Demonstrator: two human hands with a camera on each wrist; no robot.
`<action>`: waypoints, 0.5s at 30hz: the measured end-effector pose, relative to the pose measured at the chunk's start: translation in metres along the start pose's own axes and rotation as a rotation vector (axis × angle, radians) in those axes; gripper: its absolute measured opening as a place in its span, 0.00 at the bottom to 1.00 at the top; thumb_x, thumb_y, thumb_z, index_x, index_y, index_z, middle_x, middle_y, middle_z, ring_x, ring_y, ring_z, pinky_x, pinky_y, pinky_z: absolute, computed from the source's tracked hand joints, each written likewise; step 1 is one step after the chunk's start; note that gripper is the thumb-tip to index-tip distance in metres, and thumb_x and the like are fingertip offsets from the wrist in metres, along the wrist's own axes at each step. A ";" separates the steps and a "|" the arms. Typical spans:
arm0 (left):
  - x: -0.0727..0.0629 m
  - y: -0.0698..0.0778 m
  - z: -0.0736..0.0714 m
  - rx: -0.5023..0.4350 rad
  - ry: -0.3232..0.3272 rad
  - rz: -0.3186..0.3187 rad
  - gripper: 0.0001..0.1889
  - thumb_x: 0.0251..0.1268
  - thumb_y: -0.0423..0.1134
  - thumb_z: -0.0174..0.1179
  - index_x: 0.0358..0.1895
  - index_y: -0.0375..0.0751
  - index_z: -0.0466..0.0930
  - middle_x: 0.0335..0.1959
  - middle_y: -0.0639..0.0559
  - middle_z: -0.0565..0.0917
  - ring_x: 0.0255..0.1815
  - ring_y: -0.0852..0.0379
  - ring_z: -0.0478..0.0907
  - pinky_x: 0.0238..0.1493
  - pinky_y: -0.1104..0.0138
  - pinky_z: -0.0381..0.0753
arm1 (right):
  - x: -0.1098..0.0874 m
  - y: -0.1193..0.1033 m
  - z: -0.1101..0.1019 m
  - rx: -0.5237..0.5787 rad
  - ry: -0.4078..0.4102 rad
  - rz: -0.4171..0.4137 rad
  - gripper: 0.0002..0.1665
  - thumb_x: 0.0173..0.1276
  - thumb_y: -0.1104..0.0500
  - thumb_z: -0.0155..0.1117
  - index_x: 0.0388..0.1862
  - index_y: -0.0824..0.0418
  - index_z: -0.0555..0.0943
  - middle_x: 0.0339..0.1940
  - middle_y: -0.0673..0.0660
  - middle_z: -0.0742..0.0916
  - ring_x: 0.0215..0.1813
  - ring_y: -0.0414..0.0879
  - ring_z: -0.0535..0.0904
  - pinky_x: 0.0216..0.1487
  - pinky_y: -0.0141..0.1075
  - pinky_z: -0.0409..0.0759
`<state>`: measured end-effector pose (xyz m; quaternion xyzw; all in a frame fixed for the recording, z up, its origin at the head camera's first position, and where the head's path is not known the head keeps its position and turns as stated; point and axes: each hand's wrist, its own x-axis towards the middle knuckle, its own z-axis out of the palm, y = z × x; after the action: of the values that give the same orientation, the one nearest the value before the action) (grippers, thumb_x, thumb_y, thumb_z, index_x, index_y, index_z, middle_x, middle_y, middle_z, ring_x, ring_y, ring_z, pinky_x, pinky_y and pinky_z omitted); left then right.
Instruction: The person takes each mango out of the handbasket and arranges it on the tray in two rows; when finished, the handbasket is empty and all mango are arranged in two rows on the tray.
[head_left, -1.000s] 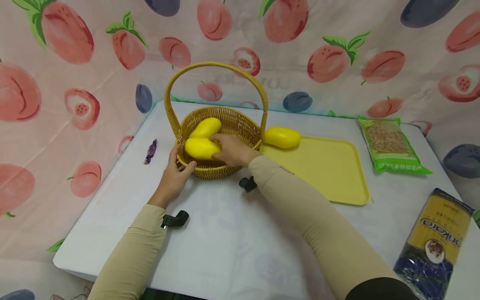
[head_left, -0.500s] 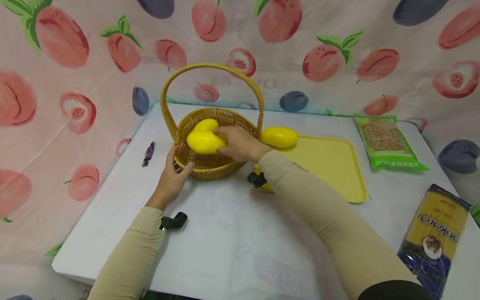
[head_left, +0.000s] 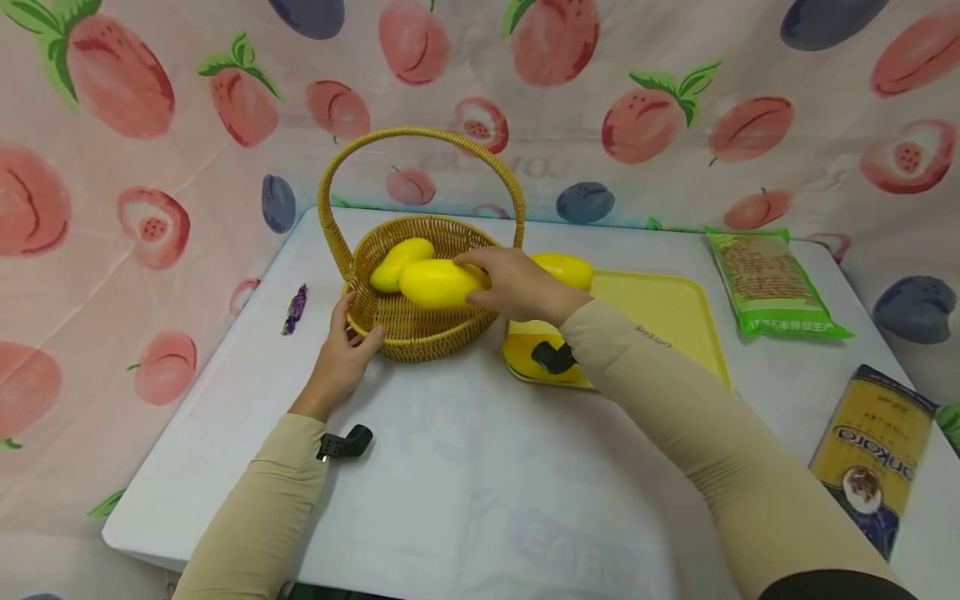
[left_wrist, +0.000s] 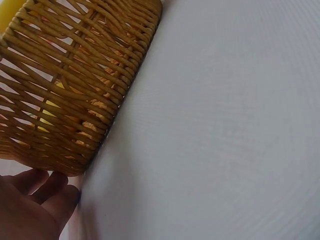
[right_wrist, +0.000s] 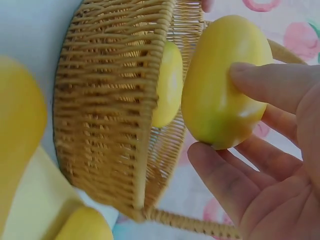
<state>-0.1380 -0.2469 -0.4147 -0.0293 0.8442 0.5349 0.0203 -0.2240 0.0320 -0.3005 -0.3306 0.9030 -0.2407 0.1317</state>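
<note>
My right hand point(head_left: 521, 285) grips a yellow mango point(head_left: 435, 284) between thumb and fingers, above the right part of the wicker basket point(head_left: 423, 348). In the right wrist view the held mango point(right_wrist: 220, 85) hangs beside the basket's rim. Another mango point(head_left: 397, 268) lies inside, at the basket's left. My left hand point(head_left: 341, 362) holds the basket's front left side, thumb and fingers spread round its wall. The left wrist view shows that hand's fingertips against the weave. A mango point(head_left: 566, 269) rests at the yellow tray's back left corner; another yellow one point(head_left: 525, 357) is partly hidden by my right wrist.
The yellow tray point(head_left: 660, 308) lies right of the basket, partly under my right arm. Further right are a green-edged food packet point(head_left: 776, 283) and a yellow and blue packet point(head_left: 862, 454). A purple wrapped candy point(head_left: 295, 310) lies left. The tall handle point(head_left: 420, 133) arches over the basket.
My right hand has moved right with the mango, lifting it away from the other one in the basket. More of the tray's front left corner shows. My left hand stays at the basket.
</note>
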 end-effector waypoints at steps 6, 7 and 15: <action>-0.002 0.000 0.000 -0.004 -0.012 -0.010 0.43 0.77 0.52 0.52 0.81 0.59 0.32 0.80 0.36 0.45 0.76 0.38 0.54 0.74 0.48 0.57 | -0.023 0.008 -0.012 -0.017 0.000 -0.005 0.34 0.72 0.56 0.66 0.75 0.58 0.69 0.70 0.57 0.75 0.64 0.52 0.73 0.67 0.46 0.71; -0.002 0.000 0.000 -0.003 -0.013 -0.012 0.43 0.77 0.52 0.52 0.81 0.59 0.32 0.80 0.35 0.45 0.76 0.37 0.54 0.74 0.48 0.58 | -0.027 0.009 -0.014 -0.022 0.004 -0.008 0.34 0.72 0.56 0.66 0.75 0.58 0.69 0.70 0.57 0.76 0.64 0.53 0.73 0.67 0.47 0.71; -0.001 0.000 -0.001 0.004 -0.018 -0.009 0.43 0.77 0.52 0.52 0.81 0.59 0.31 0.80 0.34 0.46 0.76 0.36 0.55 0.73 0.47 0.59 | -0.057 0.018 -0.030 -0.046 0.058 -0.029 0.35 0.70 0.57 0.69 0.73 0.61 0.70 0.69 0.60 0.76 0.63 0.55 0.74 0.65 0.49 0.74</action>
<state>-0.1375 -0.2481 -0.4141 -0.0282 0.8449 0.5333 0.0304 -0.2028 0.0921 -0.2802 -0.3395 0.9068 -0.2314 0.0942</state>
